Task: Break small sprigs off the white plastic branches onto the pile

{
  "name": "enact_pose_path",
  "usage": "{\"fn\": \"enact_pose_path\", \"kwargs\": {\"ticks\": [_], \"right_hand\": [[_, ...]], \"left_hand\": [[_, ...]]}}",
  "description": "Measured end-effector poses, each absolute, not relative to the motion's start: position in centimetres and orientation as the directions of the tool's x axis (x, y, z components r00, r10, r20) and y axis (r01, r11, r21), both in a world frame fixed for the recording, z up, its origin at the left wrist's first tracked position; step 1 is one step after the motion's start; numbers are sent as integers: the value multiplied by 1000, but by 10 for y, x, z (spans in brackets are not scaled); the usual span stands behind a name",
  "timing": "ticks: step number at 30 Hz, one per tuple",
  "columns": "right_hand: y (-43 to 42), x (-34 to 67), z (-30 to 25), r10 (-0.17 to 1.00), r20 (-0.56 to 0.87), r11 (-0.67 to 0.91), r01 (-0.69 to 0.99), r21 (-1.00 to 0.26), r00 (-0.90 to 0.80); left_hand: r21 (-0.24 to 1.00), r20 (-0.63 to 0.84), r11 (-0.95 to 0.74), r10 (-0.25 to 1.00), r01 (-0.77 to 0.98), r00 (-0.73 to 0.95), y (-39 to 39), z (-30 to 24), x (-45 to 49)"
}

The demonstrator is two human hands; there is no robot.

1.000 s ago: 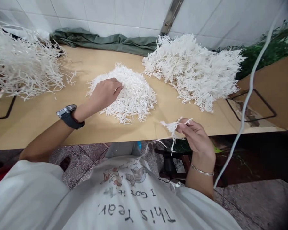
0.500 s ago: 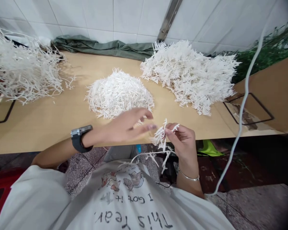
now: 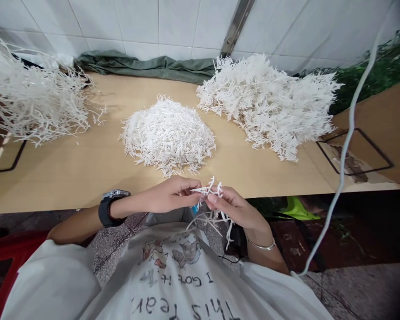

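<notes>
My right hand (image 3: pixel 235 206), a bracelet at its wrist, is closed around white branching plastic sprigs (image 3: pixel 219 190). A thin forked white stem (image 3: pixel 229 234) trails below it, in front of my shirt. Opposite it, my left hand (image 3: pixel 171 194) is closed in a pinch, with a slender white sprig piece (image 3: pixel 199 190) at its fingertips. The two hands nearly meet at the table's near edge. Just beyond them lies a mound of short white sprig pieces (image 3: pixel 168 133). Part of what the fingers grip is hidden.
A heap of long white branching stems (image 3: pixel 36 100) lies at the left of the table (image 3: pixel 86 178). To the right is a larger pile of white sprigs (image 3: pixel 266 106). A white cable (image 3: pixel 345 151) hangs across the right side. Green cloth (image 3: pixel 146 66) lies along the tiled wall.
My left hand has come down and right from beside the mound, its fingers closing at the sprigs. My right hand has moved left and slightly lower to meet it.
</notes>
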State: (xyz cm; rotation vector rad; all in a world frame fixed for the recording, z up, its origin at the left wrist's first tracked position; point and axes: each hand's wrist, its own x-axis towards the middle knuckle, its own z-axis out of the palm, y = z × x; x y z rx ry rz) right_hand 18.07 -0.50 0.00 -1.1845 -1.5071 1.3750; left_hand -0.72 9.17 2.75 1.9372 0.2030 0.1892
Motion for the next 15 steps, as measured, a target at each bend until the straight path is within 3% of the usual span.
{"fn": "enact_pose_path", "kwargs": {"ticks": [5,7,12,15], "right_hand": [[-1,179,-2,960,-55,-12,155,-988,-274],[0,173,0,966,-39,-4,135,-991,-257],[2,159,4,993,-14,8,191,-982,-113],[3,154,4,995,-10,-1,85,-996,-96]], "left_hand": [[737,142,-668,301,103,943,90,25,-15],[734,139,-670,307,110,942,87,23,-16],[928,75,-362,405,84,911,78,10,-16],[999,-26,50,415,6,909,74,4,-14]]}}
